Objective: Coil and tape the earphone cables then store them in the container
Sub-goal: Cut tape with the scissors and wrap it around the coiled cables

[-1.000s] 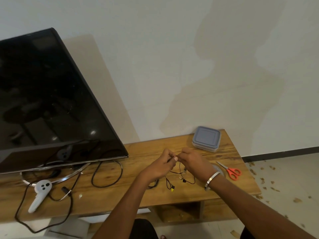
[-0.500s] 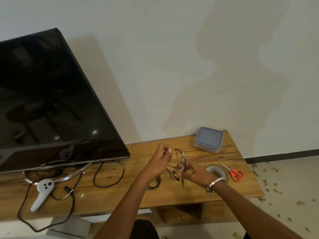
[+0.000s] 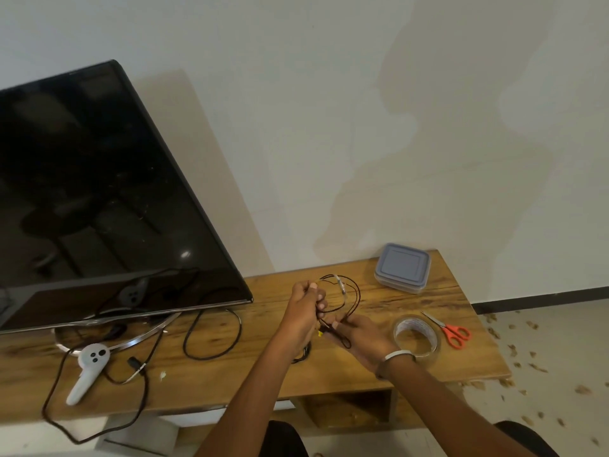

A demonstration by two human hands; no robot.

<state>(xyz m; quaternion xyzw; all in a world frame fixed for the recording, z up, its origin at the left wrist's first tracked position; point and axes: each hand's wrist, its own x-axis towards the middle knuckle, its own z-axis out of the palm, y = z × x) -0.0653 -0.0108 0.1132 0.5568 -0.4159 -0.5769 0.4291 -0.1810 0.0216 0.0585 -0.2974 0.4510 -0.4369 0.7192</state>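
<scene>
Coiling earphone cable mid-air above wooden table, roughly centre of view. Left hand curled round upper part of loops, thumb and fingers pinched near 10 o'clock of coil. Right hand pinching lower strands at about 6 o'clock of coil, fingertips closed on thin wire; small yellow bit showing just beside that pinch, likely earbud or plug, too small to tell. Pale inline piece on loop near 12 o'clock, probably mic or remote.

Handling judgement: very light, thin, limp, springy enough to unwind if let go. Slippery sheath, so pinch needed across all strands at once, not on single strand. Best hold: where loops cross, keeping bundle flat between thumb and forefinger. Avoid tugging at earbud joints or inline piece, likely weak points. Loops look loose and uneven, so tightening probably needed before taping.

Tape roll on table at 3 o'clock of right hand, near wrist. Scissors just beyond tape, orange handles, further toward 3 o'clock. Container with grey lid on, at 1 o'clock of coil, near wall edge of table. Second dark cable bundle partly hidden under left forearm, cannot tell state.

Elsewhere: TV at 9 o'clock, white controller and black lead on table at 8 o'clock.
</scene>
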